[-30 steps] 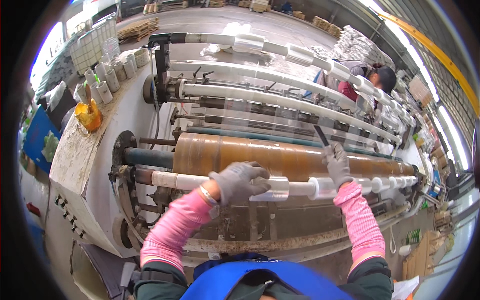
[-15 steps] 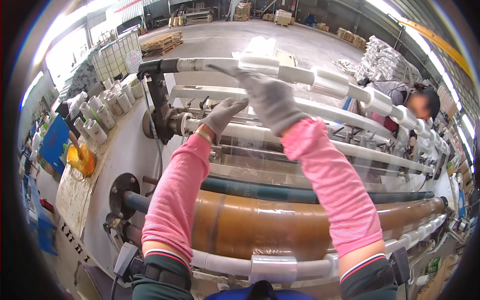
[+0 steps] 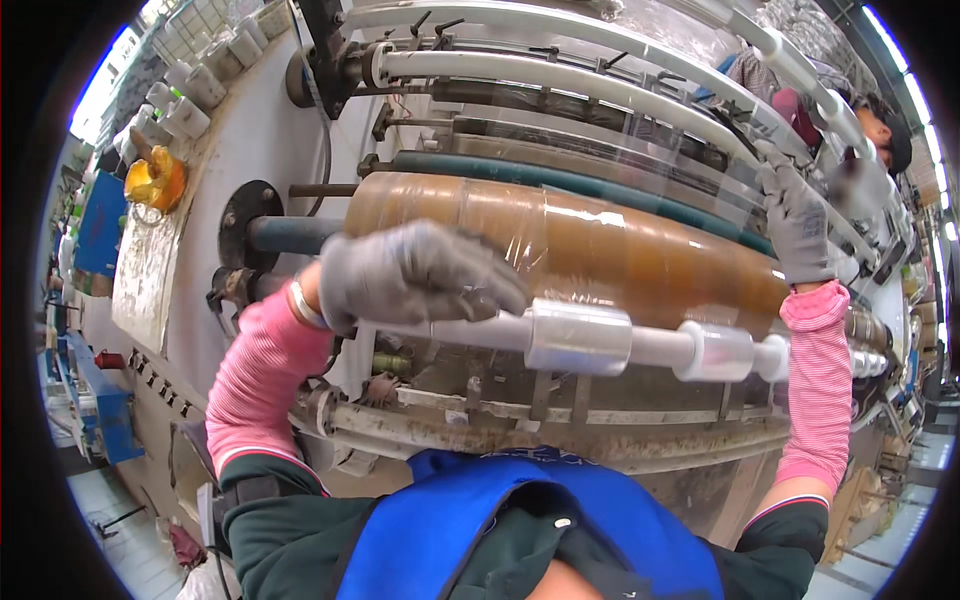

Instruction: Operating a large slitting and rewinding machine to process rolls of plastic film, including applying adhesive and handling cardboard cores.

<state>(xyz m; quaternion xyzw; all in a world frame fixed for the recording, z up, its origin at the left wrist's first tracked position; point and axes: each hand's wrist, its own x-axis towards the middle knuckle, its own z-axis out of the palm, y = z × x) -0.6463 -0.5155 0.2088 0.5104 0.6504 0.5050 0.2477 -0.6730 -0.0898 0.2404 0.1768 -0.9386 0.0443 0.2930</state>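
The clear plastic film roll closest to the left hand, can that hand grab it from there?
Probably yes. The left hand looks open and very near the clear plastic film roll, and nothing seems to stand between them.

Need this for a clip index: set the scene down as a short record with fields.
Left hand: gray-gloved, fingers extended, near the left end of a clear film roll; contact unclear
Right hand: gray-gloved, gripping a thin dark tool
Front shaft: pale, carrying several such rolls
Behind shaft: brown roller, then teal roller
Left ledge: orange-yellow pot, white tubes
Background right: another person, dark cap
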